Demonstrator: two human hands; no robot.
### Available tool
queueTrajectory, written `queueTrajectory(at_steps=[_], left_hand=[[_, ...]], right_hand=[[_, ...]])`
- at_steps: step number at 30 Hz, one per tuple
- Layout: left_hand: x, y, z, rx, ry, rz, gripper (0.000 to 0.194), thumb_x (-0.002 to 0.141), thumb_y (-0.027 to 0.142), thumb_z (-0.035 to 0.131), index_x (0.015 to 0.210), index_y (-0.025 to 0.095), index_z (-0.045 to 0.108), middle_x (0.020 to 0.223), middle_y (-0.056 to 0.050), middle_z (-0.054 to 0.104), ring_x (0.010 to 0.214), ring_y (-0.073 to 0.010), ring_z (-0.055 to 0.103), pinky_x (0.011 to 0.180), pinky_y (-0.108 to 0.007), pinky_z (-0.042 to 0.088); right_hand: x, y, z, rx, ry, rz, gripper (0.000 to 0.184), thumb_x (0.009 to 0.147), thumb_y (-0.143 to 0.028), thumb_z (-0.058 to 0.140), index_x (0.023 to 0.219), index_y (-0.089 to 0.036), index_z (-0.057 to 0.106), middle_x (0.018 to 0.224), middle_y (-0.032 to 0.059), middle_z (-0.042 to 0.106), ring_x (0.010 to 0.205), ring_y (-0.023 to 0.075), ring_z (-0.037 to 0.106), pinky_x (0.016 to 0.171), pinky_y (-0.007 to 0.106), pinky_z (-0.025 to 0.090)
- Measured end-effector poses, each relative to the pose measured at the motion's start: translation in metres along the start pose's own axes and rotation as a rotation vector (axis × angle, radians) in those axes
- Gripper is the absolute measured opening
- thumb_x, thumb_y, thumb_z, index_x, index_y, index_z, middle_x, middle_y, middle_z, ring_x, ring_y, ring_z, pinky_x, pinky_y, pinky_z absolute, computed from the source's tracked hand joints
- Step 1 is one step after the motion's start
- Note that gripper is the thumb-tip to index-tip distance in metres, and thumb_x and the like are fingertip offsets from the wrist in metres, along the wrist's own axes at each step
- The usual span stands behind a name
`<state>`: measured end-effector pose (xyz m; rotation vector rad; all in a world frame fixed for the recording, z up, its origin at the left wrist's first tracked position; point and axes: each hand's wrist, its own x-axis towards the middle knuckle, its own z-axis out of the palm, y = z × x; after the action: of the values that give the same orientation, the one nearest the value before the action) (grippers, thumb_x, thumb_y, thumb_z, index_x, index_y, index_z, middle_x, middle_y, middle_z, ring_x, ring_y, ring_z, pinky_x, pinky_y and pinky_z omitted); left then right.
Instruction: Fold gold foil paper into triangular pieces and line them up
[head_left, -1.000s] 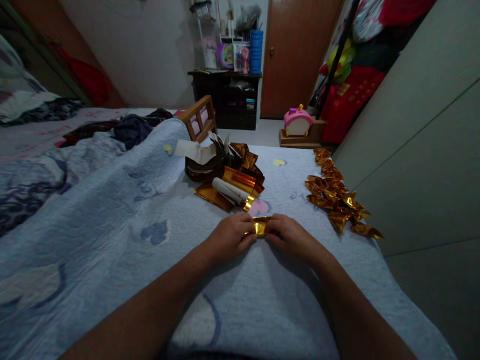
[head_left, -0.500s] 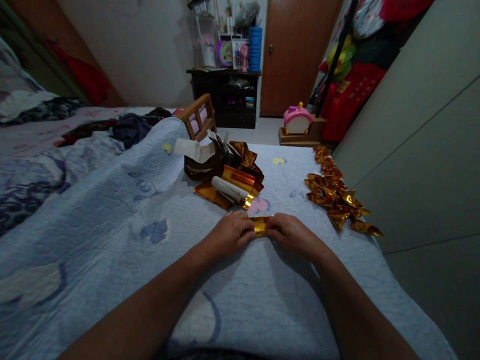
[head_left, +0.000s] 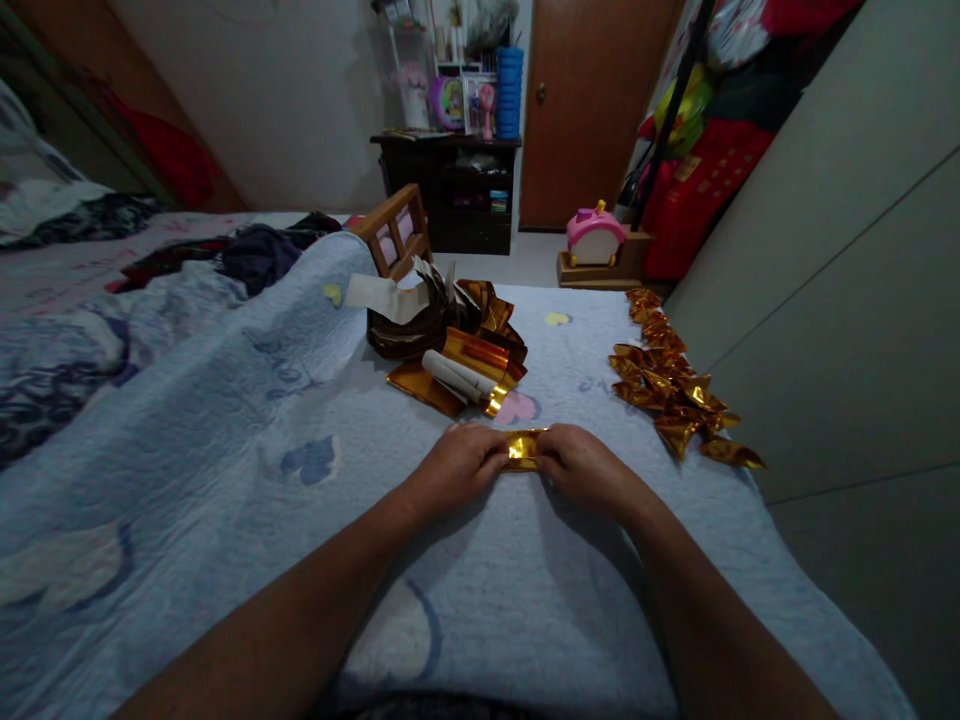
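Note:
A small folded strip of shiny gold foil paper (head_left: 522, 450) lies crosswise between my hands, low over the bed. My left hand (head_left: 466, 462) is closed on its left end, thumb toward me. On the opposite end my right hand (head_left: 574, 462) pinches the paper, its fingers curled. Both ends of the strip are hidden under the fingers. Just beyond, loose gold foil sheets (head_left: 480, 350) with pale undersides lie partly rolled. Behind them is a curved stack of the paper (head_left: 405, 330). Several folded gold foil pieces (head_left: 664, 385) are heaped at the right.
A light blue quilt (head_left: 300, 560) with heart patterns covers the bed. A wooden bed rail (head_left: 394, 230) stands at the far left corner, and a pink toy case (head_left: 595, 238) at the far end. Dark clothes (head_left: 259, 255) lie left. A pale cabinet (head_left: 847, 300) borders the right side.
My hands have moved slightly apart along the gold paper, so more of its middle shows. Both hands keep hold of it. The piles around have stayed put.

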<state>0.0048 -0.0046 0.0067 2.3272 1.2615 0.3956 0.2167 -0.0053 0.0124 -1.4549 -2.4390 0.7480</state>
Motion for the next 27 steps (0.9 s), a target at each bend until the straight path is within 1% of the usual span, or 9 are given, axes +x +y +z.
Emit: queueTrajectory(at_steps=[4,10,13,17,20,27], left_hand=[[-0.0004,0.0023,-0.0003,0.052,0.002,-0.024,0.016,0.093,0.023,0.056,0.083,0.018,0.068,0.082,-0.004,0.071,0.079,-0.0206,0.062,0.077,-0.034,0.042],[0.0003,0.0038,-0.0016,0.103,-0.032,-0.067,0.014,0.091,0.023,0.057,0.083,0.018,0.066,0.083,-0.005,0.07,0.082,-0.023,0.061,0.077,-0.036,0.041],[0.0006,0.005,-0.0015,0.131,-0.045,-0.072,0.014,0.091,0.024,0.056,0.082,0.018,0.065,0.084,-0.006,0.069,0.082,-0.0229,0.06,0.076,-0.035,0.04],[0.0001,0.0048,0.0,0.14,-0.034,-0.064,0.015,0.091,0.024,0.055,0.083,0.018,0.065,0.087,-0.006,0.07,0.082,-0.0223,0.059,0.076,-0.035,0.04],[0.0004,0.0034,0.0012,0.147,-0.032,-0.061,0.015,0.092,0.024,0.054,0.084,0.019,0.066,0.087,-0.006,0.07,0.083,-0.0224,0.059,0.076,-0.035,0.04],[0.0023,0.0041,-0.0016,0.14,-0.085,-0.092,0.018,0.093,0.026,0.053,0.085,0.018,0.066,0.088,-0.006,0.069,0.085,-0.0229,0.058,0.076,-0.036,0.038]], right_hand=[[-0.0001,-0.0001,0.0028,-0.089,0.045,0.068,0.018,0.089,-0.016,0.056,0.075,-0.017,0.067,0.079,0.0075,0.068,0.07,0.0173,0.055,0.065,0.029,0.035],[-0.0007,-0.0042,0.0018,-0.168,0.033,0.097,0.018,0.091,-0.017,0.055,0.082,-0.016,0.07,0.082,0.0096,0.07,0.074,0.0194,0.059,0.065,0.031,0.035],[-0.0005,-0.0055,0.0017,-0.185,0.025,0.103,0.019,0.092,-0.018,0.055,0.081,-0.016,0.07,0.083,0.0101,0.07,0.073,0.0196,0.059,0.065,0.031,0.034],[-0.001,-0.0075,0.0019,-0.218,0.028,0.118,0.02,0.093,-0.019,0.055,0.082,-0.016,0.071,0.084,0.012,0.071,0.076,0.0214,0.06,0.066,0.032,0.035],[-0.0013,-0.0086,0.0019,-0.239,0.011,0.122,0.021,0.094,-0.02,0.054,0.084,-0.015,0.071,0.086,0.0126,0.071,0.079,0.0219,0.061,0.067,0.032,0.035],[0.0001,-0.0054,0.0009,-0.225,-0.04,0.112,0.023,0.095,-0.019,0.052,0.085,-0.015,0.071,0.089,0.0109,0.071,0.08,0.0193,0.059,0.071,0.031,0.035]])
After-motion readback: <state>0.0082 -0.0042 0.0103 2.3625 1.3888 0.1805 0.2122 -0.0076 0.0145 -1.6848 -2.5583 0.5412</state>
